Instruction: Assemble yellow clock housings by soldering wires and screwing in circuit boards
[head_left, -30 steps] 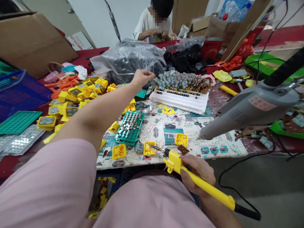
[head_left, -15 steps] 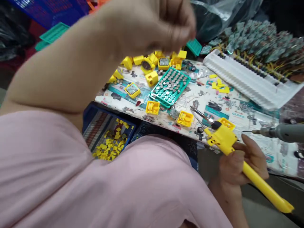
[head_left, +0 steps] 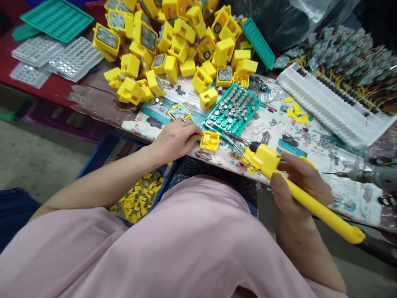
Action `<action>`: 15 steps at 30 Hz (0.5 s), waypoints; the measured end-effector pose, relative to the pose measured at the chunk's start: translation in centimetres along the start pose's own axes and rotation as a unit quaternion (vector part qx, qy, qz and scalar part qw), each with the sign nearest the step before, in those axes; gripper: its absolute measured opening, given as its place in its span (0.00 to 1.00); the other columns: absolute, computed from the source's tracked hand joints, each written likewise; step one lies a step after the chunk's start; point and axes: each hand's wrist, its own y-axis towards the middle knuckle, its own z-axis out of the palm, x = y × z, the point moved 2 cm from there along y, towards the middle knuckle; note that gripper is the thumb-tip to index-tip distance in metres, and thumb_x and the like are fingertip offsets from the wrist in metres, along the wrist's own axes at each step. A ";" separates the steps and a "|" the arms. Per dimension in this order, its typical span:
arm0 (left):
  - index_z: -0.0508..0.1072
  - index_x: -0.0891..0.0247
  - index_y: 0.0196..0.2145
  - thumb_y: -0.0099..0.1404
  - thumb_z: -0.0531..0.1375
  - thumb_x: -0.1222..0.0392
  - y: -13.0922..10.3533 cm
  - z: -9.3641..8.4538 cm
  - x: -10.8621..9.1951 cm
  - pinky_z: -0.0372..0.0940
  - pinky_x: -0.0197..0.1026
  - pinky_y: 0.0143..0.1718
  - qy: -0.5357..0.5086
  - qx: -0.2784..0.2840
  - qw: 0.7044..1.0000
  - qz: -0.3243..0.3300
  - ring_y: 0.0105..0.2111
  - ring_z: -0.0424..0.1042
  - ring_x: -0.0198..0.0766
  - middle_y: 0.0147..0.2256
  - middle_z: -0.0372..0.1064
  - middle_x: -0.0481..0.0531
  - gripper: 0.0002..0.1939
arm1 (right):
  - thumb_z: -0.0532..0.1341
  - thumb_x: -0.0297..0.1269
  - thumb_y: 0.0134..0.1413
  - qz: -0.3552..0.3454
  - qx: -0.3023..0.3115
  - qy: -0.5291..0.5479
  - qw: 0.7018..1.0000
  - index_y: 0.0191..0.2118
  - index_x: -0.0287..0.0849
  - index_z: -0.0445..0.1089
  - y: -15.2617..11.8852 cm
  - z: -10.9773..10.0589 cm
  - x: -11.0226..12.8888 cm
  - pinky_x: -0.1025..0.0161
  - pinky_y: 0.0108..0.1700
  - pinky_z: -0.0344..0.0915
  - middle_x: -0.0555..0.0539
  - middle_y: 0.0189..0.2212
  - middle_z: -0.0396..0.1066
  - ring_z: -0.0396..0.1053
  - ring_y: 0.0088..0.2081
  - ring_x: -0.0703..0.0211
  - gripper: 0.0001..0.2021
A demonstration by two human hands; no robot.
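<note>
The open yellow housing point(head_left: 214, 145) is lying on the printed sheet point(head_left: 133, 124), just beside the near corner of the green tray point(head_left: 252, 117), and the left hand point(head_left: 175, 140) is bringing its narrowed thumb and fingers to the housing's left side, though whether they are gripping the wall or pinching something small is too hidden to tell. The right hand point(head_left: 300, 182) is wrapping around the yellow soldering tool point(head_left: 322, 209), its metal prongs point(head_left: 237, 138) pointing leftward close to the housing and the tray. For good work here, the left fingers are best bracing the housing from outside, keeping their pads low and away from the prongs (the iron is probably hot, though nothing visible is proving it). The right wrist is doing best by staying loose and steering in small arcs, with the tool's long handle clearing the electric screwdriver point(head_left: 383, 178) that is pointing in from the right. Since the round metal pieces point(head_left: 230, 121) are crowding the tray so near the prongs, a slightly raised approach is likely sparing them a knock, while a light touch is keeping the small housing from sliding or its plastic rim from melting
</note>
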 end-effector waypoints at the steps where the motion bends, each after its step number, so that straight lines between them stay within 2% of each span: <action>1: 0.75 0.63 0.38 0.71 0.51 0.60 0.0 0.0 0.0 0.70 0.44 0.39 0.005 -0.002 1.000 0.001 0.35 0.77 0.41 0.35 0.76 0.52 0.12 | 0.70 0.37 0.53 -0.004 0.011 -0.002 1.000 0.53 0.52 0.75 0.2 0.2 0.1 0.64 0.30 0.74 0.51 0.40 0.80 0.77 0.31 0.61 0.21; 5: 0.75 0.64 0.36 0.70 0.52 0.59 0.5 0.0 -0.1 0.69 0.42 0.37 0.033 -0.010 0.999 0.010 0.32 0.75 0.38 0.32 0.75 0.51 0.13 | 0.70 0.35 0.52 -0.024 0.041 0.001 0.999 0.56 0.52 0.73 1.1 0.9 0.6 0.64 0.31 0.74 0.50 0.40 0.80 0.78 0.31 0.60 0.23; 9: 0.75 0.64 0.35 0.70 0.51 0.59 0.6 -0.2 -0.2 0.67 0.41 0.35 0.044 -0.009 0.999 0.013 0.31 0.73 0.39 0.31 0.75 0.53 0.14 | 0.71 0.35 0.50 -0.027 0.079 -0.001 0.996 0.53 0.52 0.74 1.8 1.3 0.9 0.64 0.32 0.75 0.50 0.38 0.80 0.77 0.32 0.60 0.22; 15: 0.74 0.64 0.36 0.70 0.51 0.59 0.3 -0.9 -0.9 0.65 0.42 0.36 0.030 0.015 0.999 0.030 0.33 0.74 0.40 0.32 0.75 0.52 0.13 | 0.72 0.38 0.50 -0.062 0.125 -0.054 0.989 0.51 0.52 0.75 2.2 0.3 0.8 0.63 0.31 0.74 0.51 0.37 0.80 0.77 0.30 0.59 0.20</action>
